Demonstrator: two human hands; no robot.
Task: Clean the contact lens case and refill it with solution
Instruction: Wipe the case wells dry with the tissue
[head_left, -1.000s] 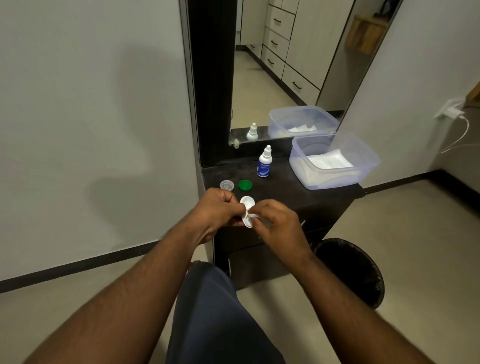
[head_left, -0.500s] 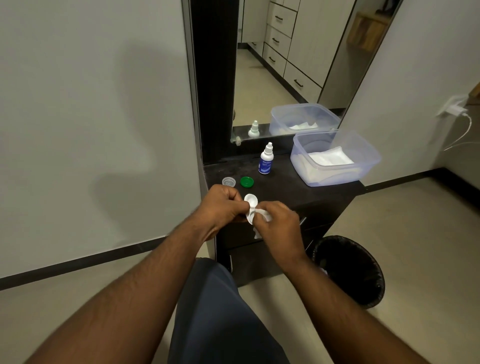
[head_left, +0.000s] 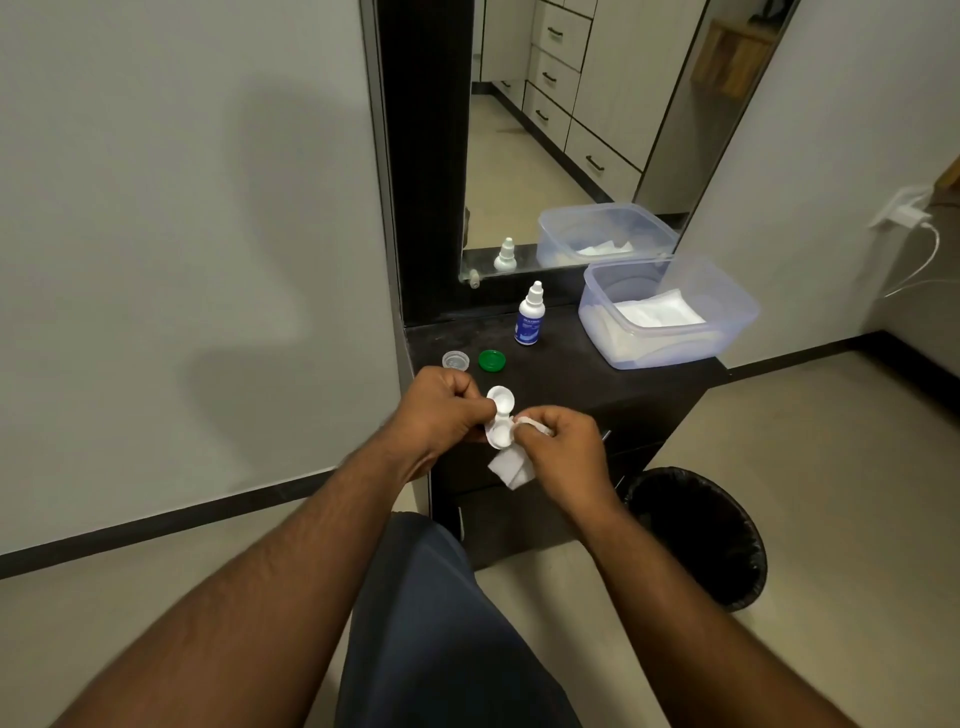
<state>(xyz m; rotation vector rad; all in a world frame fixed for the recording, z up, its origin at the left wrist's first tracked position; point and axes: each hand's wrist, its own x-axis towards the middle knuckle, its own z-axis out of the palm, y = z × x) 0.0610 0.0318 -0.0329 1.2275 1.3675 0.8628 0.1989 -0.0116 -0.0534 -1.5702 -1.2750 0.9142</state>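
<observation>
Above the near edge of the dark tabletop (head_left: 571, 374), the left hand (head_left: 441, 410) is pinching the white two-well plastic contact lens case (head_left: 498, 423), while the right hand (head_left: 558, 447) is gripping a crumpled white tissue (head_left: 511, 467) at the case's 3 o'clock side. At the case's 12 o'clock, a green round cap (head_left: 492, 360) and a clear round cap (head_left: 455, 359) are lying beside each other, with a small white solution bottle (head_left: 530, 322) standing at 1 o'clock and a translucent plastic tub (head_left: 670, 312) of white tissues sitting at 2 o'clock.

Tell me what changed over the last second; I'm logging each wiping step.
The right hand drew its tissue out of the nearer well of the lens case, so both wells now show, and more tissue hangs below. The left hand holds the case as before. The two caps, the bottle and the tub stayed put.
</observation>
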